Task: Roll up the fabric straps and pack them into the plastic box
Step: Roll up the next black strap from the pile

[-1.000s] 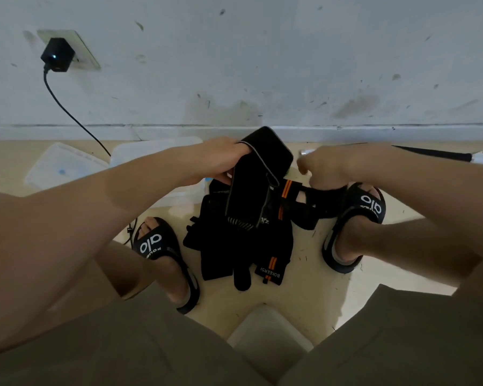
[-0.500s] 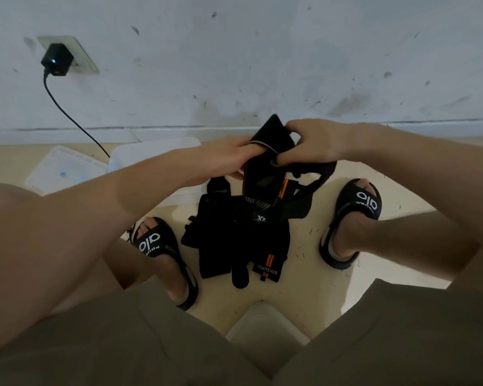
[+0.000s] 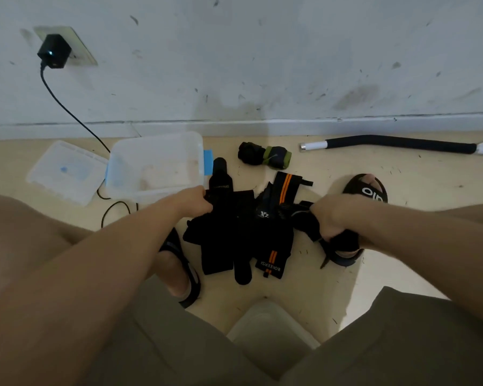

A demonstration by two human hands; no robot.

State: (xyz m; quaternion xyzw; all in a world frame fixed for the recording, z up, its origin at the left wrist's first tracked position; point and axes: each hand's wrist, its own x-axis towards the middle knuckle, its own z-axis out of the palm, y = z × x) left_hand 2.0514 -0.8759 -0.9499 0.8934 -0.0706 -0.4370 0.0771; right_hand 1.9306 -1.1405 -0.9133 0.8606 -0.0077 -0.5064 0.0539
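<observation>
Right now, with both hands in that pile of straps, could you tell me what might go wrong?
The straps overlap, so the left hand may drag several at once. The right hand grips a strap end beside the sandal, which might snag. The box sits over a cable.

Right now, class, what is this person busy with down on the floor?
A seated person is sorting a pile of black fabric straps on the floor. The left hand grips the pile's left edge; the right hand grips a strap at its right. The clear plastic box stands open, no straps visible inside, its lid beside it. One rolled bundle lies near the wall.
</observation>
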